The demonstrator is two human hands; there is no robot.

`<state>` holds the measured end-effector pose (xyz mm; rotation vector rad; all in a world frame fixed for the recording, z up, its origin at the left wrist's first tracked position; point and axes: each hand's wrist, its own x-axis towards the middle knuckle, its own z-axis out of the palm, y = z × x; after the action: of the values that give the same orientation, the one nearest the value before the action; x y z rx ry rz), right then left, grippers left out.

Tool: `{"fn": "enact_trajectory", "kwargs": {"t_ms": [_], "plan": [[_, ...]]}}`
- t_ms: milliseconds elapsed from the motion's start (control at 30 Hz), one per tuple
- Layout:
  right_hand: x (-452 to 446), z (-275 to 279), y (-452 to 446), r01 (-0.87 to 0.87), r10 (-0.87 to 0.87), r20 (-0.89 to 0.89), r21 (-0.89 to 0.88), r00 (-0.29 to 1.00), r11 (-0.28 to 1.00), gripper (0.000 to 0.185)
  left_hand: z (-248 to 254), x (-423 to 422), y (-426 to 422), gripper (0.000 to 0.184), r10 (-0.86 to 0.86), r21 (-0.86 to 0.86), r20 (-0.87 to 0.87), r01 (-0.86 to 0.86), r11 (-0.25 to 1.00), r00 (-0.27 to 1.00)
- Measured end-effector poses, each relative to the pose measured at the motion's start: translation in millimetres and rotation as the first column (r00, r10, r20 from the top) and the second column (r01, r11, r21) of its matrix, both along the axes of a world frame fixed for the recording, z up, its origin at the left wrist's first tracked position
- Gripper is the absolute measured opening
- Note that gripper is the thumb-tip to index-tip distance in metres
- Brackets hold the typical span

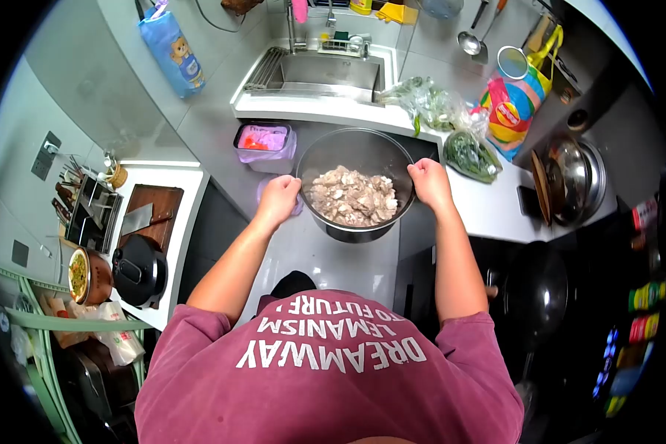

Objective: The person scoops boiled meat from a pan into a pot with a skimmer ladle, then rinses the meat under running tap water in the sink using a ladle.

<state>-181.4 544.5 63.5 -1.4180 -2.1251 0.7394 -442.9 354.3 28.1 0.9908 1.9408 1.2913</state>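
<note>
Between my two hands is a deep dark grey pot (355,142), held out in front of my body above the floor. Pale brownish chunks, which look like cooked meat (354,196), cover the bottom of it. My left hand (277,201) is closed on the pot's left rim. At the opposite side, my right hand (431,185) grips the rim with the fingers wrapped round it. The undersides of both grips are hidden.
Ahead is a steel sink (381,78) in a white counter. Bagged greens (472,155) lie to its right, near a wok (536,292) on the stove. A lined bin (277,159) stands below. At left are a cleaver (137,220), a cutting board (166,200) and a black cooker (139,270).
</note>
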Motion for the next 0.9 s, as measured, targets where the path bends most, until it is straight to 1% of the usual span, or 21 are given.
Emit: {"fn": "enact_trajectory", "kwargs": {"t_ms": [33,67,167,233,300,333,367,433,467,533,567,600,633,700,767,800,833,867,900], "plan": [[-2.4,0.3,14.2,0.002,-0.002,0.006,-0.001,1.0,1.0,0.025,-4.2,-3.1,14.3,0.033,0.001,-0.002,0.006,-0.001,1.0,1.0],[-4.2,-0.1,31.0,-0.001,0.001,0.007,0.019,1.0,1.0,0.026,-8.3,-5.8,32.0,0.032,0.001,0.004,0.057,-0.001,1.0,0.998],[-9.3,-1.5,86.8,-0.005,0.002,0.064,0.054,0.998,0.999,0.026,-22.1,-17.3,88.2,0.032,-0.039,0.048,0.063,0.036,0.998,0.997],[-15.0,-0.9,121.3,0.007,-0.015,0.085,0.092,0.996,0.996,0.028,-30.8,-30.6,129.0,0.031,-0.093,0.057,0.113,0.087,0.995,0.989],[-24.1,0.4,153.4,0.043,-0.049,0.074,0.079,0.996,0.996,0.029,-35.6,-47.2,173.6,0.028,-0.149,0.046,0.162,0.143,0.989,0.976],[-29.9,2.9,167.4,0.061,-0.067,0.06,0.094,0.996,0.994,0.029,-34.7,-55.7,196.1,0.029,-0.181,0.06,0.154,0.173,0.983,0.971],[-32.9,-0.5,187.1,0.062,-0.071,0.077,0.117,0.994,0.991,0.027,-36.1,-67.1,220.0,0.031,-0.207,0.084,0.133,0.197,0.977,0.969],[-46.6,0.9,214.0,0.157,-0.156,-0.023,0.038,0.988,0.987,0.024,-28.2,-87.1,264.1,0.034,-0.268,0.124,0.093,0.256,0.959,0.959],[-50.8,0.5,229.3,0.165,-0.163,-0.028,0.055,0.986,0.985,0.024,-19.2,-90.4,284.4,0.035,-0.255,0.06,0.099,0.25,0.966,0.962],[-58.5,-1.0,252.4,0.208,-0.204,-0.042,0.105,0.978,0.972,0.023,-13.7,-114.8,332.2,0.035,-0.356,0.016,0.028,0.356,0.934,0.934],[-62.2,-6.1,263.5,0.238,-0.234,-0.046,0.101,0.971,0.966,0.024,-16.2,-125.8,356.2,0.035,-0.41,-0.018,-0.001,0.41,0.912,0.912],[-68.3,-13.4,275.1,0.265,-0.262,-0.048,0.091,0.964,0.96,0.024,-29.8,-137.0,385.2,0.034,-0.462,-0.023,-0.087,0.462,0.886,0.882],[-73.4,-20.8,286.6,0.288,-0.284,-0.055,0.091,0.957,0.953,0.025,-28.9,-140.7,403.0,0.034,-0.456,-0.064,-0.128,0.452,0.89,0.881],[-70.2,-57.8,310.7,0.32,-0.318,-0.088,0.009,0.944,0.947,0.025,-42.1,-144.1,431.4,0.034,-0.443,-0.114,-0.141,0.43,0.895,0.885],[-73.6,-82.4,327.1,0.333,-0.333,-0.003,0.009,0.943,0.943,0.025,-56.2,-149.2,451.7,0.034,-0.442,-0.151,-0.118,0.424,0.893,0.889],[-79.5,-89.5,331.4,0.335,-0.335,-0.007,-0.02,0.942,0.942,0.025,-65.5,-150.0,457.5,0.035,-0.438,-0.175,-0.109,0.416,0.892,0.893],[-83.5,-94.2,338.6,0.334,-0.335,-0.017,-0.045,0.942,0.942,0.025,-80.4,-150.6,464.3,0.034,-0.433,-0.181,-0.161,0.405,0.896,0.887],[-80.5,-113.5,351.0,0.328,-0.33,-0.032,-0.058,0.944,0.943,0.026,-97.2,-150.7,472.4,0.034,-0.421,-0.18,-0.217,0.388,0.904,0.881],[-82.8,-119.1,357.7,0.322,-0.323,-0.002,-0.062,0.946,0.945,0.027,-99.2,-147.8,478.7,0.034,-0.402,-0.177,-0.273,0.365,0.914,0.874]]}}
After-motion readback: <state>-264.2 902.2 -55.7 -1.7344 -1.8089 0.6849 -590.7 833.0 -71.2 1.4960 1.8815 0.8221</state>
